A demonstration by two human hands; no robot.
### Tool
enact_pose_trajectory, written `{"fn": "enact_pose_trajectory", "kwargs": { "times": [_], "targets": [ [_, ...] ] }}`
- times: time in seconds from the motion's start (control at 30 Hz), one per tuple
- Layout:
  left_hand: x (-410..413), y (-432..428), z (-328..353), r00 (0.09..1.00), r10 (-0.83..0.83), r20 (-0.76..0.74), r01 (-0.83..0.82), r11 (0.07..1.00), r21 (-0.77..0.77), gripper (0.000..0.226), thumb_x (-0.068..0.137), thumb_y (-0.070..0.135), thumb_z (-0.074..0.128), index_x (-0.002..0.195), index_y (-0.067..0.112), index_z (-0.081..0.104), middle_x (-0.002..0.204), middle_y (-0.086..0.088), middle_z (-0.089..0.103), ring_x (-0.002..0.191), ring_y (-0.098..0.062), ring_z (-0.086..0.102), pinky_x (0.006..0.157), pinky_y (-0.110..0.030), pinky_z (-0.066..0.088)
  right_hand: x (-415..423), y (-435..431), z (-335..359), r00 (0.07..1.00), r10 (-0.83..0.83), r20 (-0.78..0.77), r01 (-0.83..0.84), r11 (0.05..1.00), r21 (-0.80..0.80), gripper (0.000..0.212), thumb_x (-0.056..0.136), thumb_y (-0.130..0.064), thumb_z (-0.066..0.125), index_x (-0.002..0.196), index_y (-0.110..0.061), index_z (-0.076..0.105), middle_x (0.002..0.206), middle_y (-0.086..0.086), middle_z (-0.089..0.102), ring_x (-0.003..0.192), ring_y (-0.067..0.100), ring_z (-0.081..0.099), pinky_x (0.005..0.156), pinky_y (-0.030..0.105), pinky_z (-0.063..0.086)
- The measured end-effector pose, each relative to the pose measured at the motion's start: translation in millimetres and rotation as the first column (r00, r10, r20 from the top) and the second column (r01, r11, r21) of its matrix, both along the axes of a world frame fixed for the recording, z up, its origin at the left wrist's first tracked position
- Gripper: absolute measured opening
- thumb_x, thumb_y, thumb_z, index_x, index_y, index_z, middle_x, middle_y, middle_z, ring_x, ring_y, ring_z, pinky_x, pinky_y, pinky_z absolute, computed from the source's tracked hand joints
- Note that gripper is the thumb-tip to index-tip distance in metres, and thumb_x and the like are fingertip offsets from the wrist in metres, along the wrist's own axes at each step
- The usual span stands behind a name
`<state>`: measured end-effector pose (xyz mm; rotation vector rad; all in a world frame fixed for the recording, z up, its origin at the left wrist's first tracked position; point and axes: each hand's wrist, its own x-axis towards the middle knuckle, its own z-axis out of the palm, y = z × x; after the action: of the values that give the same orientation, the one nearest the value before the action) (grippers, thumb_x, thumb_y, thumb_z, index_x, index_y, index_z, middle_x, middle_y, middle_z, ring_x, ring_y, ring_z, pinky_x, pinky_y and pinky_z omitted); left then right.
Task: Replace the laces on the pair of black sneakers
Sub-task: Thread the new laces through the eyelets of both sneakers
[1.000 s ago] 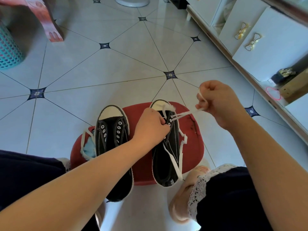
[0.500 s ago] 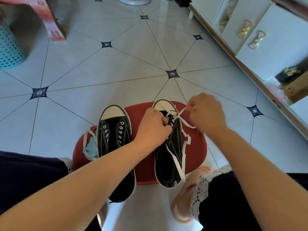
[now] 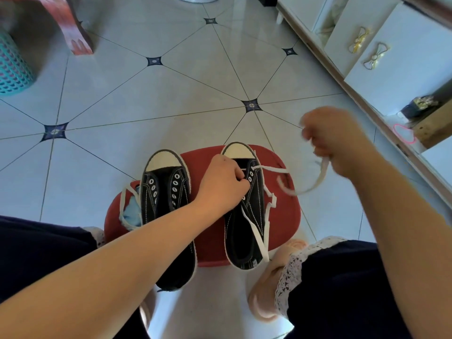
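Observation:
Two black sneakers with white toe caps lie side by side on a red stool (image 3: 208,243). The left sneaker (image 3: 168,206) has bare eyelets and no lace. The right sneaker (image 3: 249,216) carries a white lace (image 3: 269,206) through its front eyelets. My left hand (image 3: 223,184) grips the front eyelet area of the right sneaker with curled fingers. Raised to the right of the stool, my right hand (image 3: 335,140) holds one end of that lace in a fist; the lace sags in a blurred loop back to the shoe.
Another white lace (image 3: 127,209) lies on a pale blue cloth at the stool's left edge. A teal basket (image 3: 12,67) and a red stool leg (image 3: 73,33) stand far left. A white cabinet (image 3: 391,57) runs along the right. My knees flank the stool.
My right hand has swung from the toe of the right sneaker up and out to the right, drawing the lace end with it. My left hand stays on the shoe.

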<state>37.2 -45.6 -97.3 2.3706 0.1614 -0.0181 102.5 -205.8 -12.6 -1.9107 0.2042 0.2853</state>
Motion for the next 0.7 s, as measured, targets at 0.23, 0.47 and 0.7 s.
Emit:
{"fn": "enact_pose_trajectory", "kwargs": {
  "times": [0.23,0.47,0.7],
  "targets": [
    [-1.9,10.4,-3.6,1.000,0.023,-0.017,-0.024,0.995,-0.097,0.018,0.084,0.016,0.062,0.102,0.017,0.063,0.100,0.004,0.052,0.083,-0.011,0.051,0.073,-0.019,0.037,-27.6,31.9,-63.3,0.845,0.523,0.108,-0.279,0.604,-0.747,0.021,0.088,-0.028,0.055,0.106,-0.025,0.065,0.099,-0.005,0.060,0.093,0.014,0.054,0.078,0.027,0.043],
    [-11.9,17.8,-6.7,0.964,0.193,-0.186,-0.253,0.882,-0.397,0.028,0.085,0.028,0.063,0.108,0.016,0.051,0.098,0.002,0.059,0.085,-0.010,0.056,0.066,-0.017,0.046,-25.7,52.7,-71.7,0.840,0.534,0.094,-0.369,0.690,-0.623,0.022,0.089,-0.021,0.055,0.108,-0.021,0.065,0.098,-0.005,0.062,0.084,0.006,0.050,0.065,0.017,0.034],
    [-1.8,20.6,-6.1,0.906,0.165,-0.390,-0.382,0.716,-0.585,0.010,0.090,0.019,0.058,0.086,0.011,0.063,0.095,-0.016,0.065,0.081,-0.020,0.062,0.072,-0.032,0.058,-25.7,52.3,-70.5,0.875,0.484,0.023,-0.425,0.790,-0.442,0.026,0.088,-0.012,0.055,0.110,-0.023,0.063,0.089,-0.011,0.062,0.085,0.004,0.057,0.065,0.005,0.036]
  ]
}}
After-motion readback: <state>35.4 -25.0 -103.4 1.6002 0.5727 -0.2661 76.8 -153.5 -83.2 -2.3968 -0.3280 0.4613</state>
